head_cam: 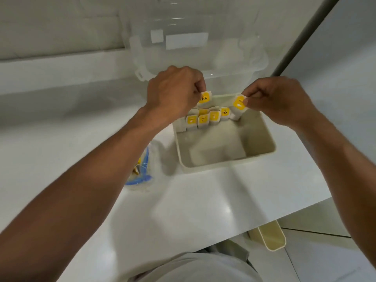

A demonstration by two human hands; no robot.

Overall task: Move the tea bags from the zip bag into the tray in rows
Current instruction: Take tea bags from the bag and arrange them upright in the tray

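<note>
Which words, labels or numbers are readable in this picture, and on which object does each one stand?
"TEA": yellow label of the left-hand tea bag, pinched by the left hand.
"TEA": yellow label of the standing tea bag in the tray.
Too blurred to read: the label of the right-hand tea bag, pinched by the right hand; the other labels in the row; the white stickers on the clear container.

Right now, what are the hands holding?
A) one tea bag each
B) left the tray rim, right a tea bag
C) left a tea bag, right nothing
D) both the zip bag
A: the left hand pinches a tea bag and the right hand pinches a second tea bag, both above the far end of the tray.
</note>
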